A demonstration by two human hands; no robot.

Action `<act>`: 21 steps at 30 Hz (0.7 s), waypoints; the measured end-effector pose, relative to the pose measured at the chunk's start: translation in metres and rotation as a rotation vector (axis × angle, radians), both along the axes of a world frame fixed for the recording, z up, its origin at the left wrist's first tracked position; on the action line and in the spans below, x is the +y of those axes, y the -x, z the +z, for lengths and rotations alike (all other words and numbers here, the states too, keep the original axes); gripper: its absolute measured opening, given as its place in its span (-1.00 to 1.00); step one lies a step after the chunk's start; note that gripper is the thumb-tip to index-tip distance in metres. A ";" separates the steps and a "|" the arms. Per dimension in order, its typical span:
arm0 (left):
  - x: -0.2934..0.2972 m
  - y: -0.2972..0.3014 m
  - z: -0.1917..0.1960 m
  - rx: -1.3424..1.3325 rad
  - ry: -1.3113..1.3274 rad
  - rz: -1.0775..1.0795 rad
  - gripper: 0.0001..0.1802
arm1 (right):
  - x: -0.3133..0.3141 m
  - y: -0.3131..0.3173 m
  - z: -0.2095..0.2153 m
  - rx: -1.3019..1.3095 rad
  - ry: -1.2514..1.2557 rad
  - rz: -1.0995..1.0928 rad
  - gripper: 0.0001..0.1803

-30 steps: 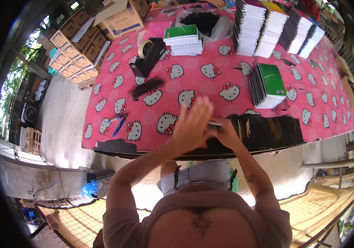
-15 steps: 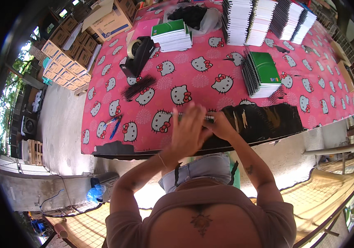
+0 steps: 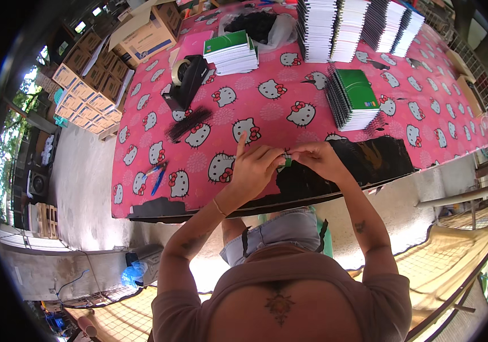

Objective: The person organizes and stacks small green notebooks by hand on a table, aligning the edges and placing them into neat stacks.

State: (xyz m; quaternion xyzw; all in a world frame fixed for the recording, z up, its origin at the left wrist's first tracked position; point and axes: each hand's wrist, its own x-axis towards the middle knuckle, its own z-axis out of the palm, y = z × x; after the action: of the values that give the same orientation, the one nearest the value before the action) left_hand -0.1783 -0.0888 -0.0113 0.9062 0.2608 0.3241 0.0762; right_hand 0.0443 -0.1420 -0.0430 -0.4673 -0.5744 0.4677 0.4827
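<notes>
Both of my hands meet above the near edge of the table. My left hand (image 3: 257, 170) has its index finger raised and its other fingers pinched at a green notebook (image 3: 287, 162). It is mostly hidden, with just a small green patch showing between the hands. Opposite, my right hand (image 3: 317, 159) pinches at the same spot with thumb and fingers close together. Beyond the right hand lies a stack of green spiral notebooks (image 3: 353, 100) with black coils. Blue-handled pliers (image 3: 158, 178) rest left of my left hand.
A black tape dispenser (image 3: 186, 85), a bundle of black coils (image 3: 190, 123) and green-covered books without visible coils (image 3: 231, 54) lie on the pink table cover (image 3: 255, 111). Tall notebook stacks (image 3: 316, 31) stand at the back right. Cardboard boxes (image 3: 93, 85) are piled left.
My left hand was flat and blurred over the notebook; its fingers now pinch beside the right hand's. The right hand has shifted slightly up, and the whole view has moved a little.
</notes>
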 end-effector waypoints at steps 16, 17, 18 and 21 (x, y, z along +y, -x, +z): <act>-0.009 -0.005 0.024 0.032 0.130 0.024 -0.83 | -0.011 0.024 0.038 -0.516 -0.359 -0.385 -0.78; -0.007 -0.009 0.033 0.012 0.156 0.050 -0.84 | -0.017 0.029 0.053 -0.467 -0.448 -0.500 -0.74; -0.008 -0.018 0.053 -0.129 0.341 0.021 -0.81 | -0.021 0.030 0.065 -0.416 -0.542 -0.616 -0.70; -0.005 -0.055 0.093 -0.398 0.439 -0.100 -0.72 | -0.040 0.031 0.088 0.137 -0.293 -0.501 -0.60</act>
State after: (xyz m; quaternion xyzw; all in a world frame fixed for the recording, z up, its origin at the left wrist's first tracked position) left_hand -0.1235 -0.0937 0.0817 0.7984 0.2595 0.4272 0.3357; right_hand 0.0137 -0.1819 0.0455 -0.4871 -0.4686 0.2768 0.6830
